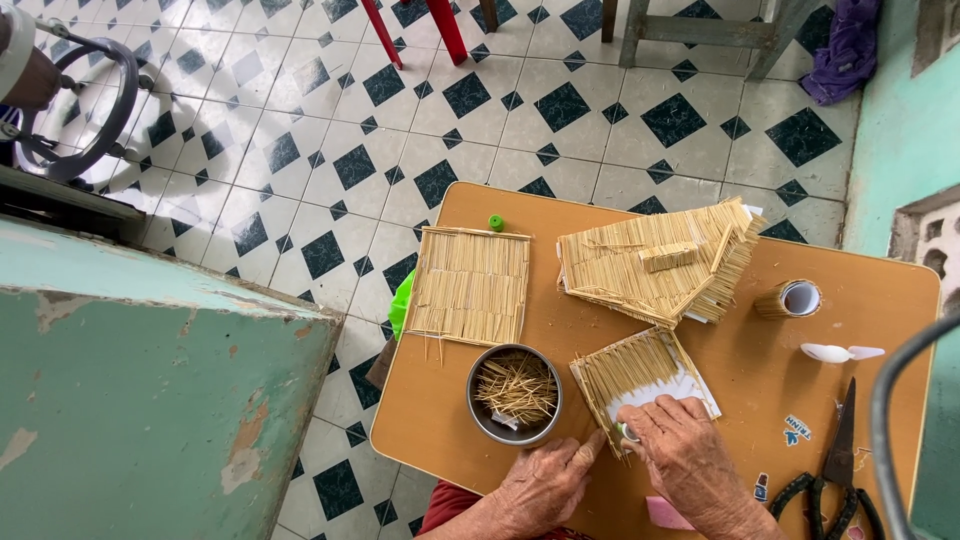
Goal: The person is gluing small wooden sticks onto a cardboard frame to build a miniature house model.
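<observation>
Evidently the right hand [690, 455] pins the half-covered card [645, 385] flat, its curled fingers [655, 415] pinching something small and greenish at the card's edge; the left hand [545, 485], forefinger extended and holding nothing, steadies sticks beside the bowl [514, 395].

On the table [480, 440], the bowl [514, 394] of sticks sits left of the part-covered panel [640, 380], where both hands rest, left hand [545, 485] beside right hand [685, 455]. Behind lie 1 finished panel [470, 285] and, to its right, a stacked pile [655, 262]. Tape roll [790, 298] and scissors [835, 470] occupy the right edge.
</observation>
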